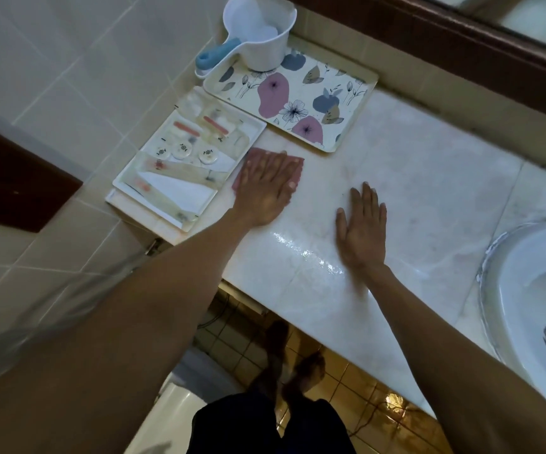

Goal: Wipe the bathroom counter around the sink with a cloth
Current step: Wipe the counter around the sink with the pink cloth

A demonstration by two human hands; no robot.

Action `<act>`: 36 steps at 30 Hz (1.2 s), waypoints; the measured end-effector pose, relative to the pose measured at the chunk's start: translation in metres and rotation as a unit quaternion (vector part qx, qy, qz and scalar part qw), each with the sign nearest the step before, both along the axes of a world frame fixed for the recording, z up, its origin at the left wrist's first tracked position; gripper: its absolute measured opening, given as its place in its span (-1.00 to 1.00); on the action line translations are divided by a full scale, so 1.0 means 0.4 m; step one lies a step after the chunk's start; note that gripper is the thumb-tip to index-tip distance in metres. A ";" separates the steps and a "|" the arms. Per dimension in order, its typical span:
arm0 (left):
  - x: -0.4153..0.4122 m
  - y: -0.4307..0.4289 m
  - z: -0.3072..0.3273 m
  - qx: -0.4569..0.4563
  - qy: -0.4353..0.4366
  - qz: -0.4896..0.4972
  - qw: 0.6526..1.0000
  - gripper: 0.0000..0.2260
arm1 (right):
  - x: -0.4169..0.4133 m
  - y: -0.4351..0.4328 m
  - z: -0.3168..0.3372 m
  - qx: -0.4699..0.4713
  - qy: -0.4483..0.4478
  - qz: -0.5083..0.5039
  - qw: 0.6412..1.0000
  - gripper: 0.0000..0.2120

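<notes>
A pink cloth [297, 167] lies flat on the pale marble counter [428, 191], left of centre. My left hand [266, 188] presses down on it with fingers spread, covering most of it. My right hand [361, 224] rests flat and empty on the bare counter, fingers apart, a short way right of the cloth. A wet sheen shows on the counter near my right wrist. The white sink [536, 299] is set into the counter at the right edge of the view.
A white tray of wrapped toiletries [153, 178] sits right beside the cloth on the left. A floral tray [297, 93] lies behind it, with a white water scoop [261, 37] on its far end. A dark mirror frame [461, 50] runs along the back wall. Tiled floor shows below.
</notes>
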State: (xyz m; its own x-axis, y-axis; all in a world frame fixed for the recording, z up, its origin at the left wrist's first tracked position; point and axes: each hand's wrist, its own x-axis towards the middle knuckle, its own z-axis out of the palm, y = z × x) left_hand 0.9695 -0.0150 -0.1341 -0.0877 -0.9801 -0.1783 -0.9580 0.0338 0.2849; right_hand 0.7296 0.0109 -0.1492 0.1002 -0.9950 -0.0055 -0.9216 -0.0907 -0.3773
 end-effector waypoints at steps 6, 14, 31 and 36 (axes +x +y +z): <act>0.022 0.110 -0.015 -0.040 -0.009 -0.032 0.999 -0.49 | 0.004 0.002 0.003 -0.008 0.002 -0.011 1.000 -0.49; 0.060 0.370 -0.001 -0.048 -0.039 -0.095 0.994 -0.49 | -0.010 -0.001 0.028 0.040 -0.019 0.021 0.999 -0.47; -0.430 0.390 0.002 -0.056 -0.021 -0.260 0.964 -0.47 | -0.500 0.195 0.122 0.042 0.029 -0.081 0.995 -0.52; -0.345 0.323 0.005 -0.048 -0.052 -0.402 0.913 -0.48 | -0.634 0.303 0.134 0.046 -0.005 -0.128 0.991 -0.48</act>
State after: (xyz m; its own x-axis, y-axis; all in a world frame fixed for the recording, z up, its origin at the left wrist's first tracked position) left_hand 0.8314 0.1141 -0.1322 -0.7725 -0.6187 -0.1434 -0.6349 0.7575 0.1521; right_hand 0.4759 0.1322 -0.0958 -0.1547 -0.9832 -0.0969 -0.9061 0.1803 -0.3828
